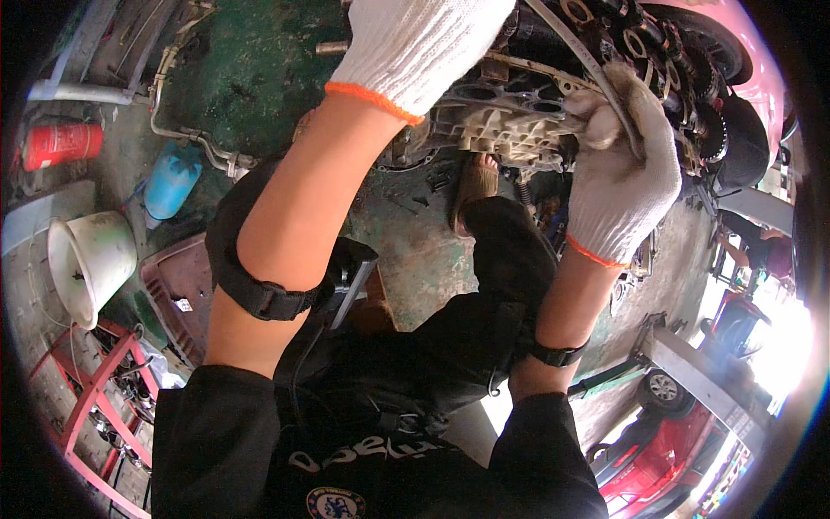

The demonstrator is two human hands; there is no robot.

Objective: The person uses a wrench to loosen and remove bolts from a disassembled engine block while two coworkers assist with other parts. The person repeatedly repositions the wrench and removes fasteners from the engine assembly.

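A red cylinder (60, 143) is lying at the far left on the green floor (259, 86), with a blue jug (171, 180) standing near it. A white bucket (89, 262) is sitting above a red metal rack (95, 394). A red car (661, 458) is showing at lower right.

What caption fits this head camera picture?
Two gloved hands, left hand and right hand, work on a greasy engine block above a green floor.

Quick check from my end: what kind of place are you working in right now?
Most likely a car repair workshop. Both gloved hands, left hand and right hand, are on a greasy engine block; a red car sits beside a lift ramp, and a red tool rack stands on the stained floor.
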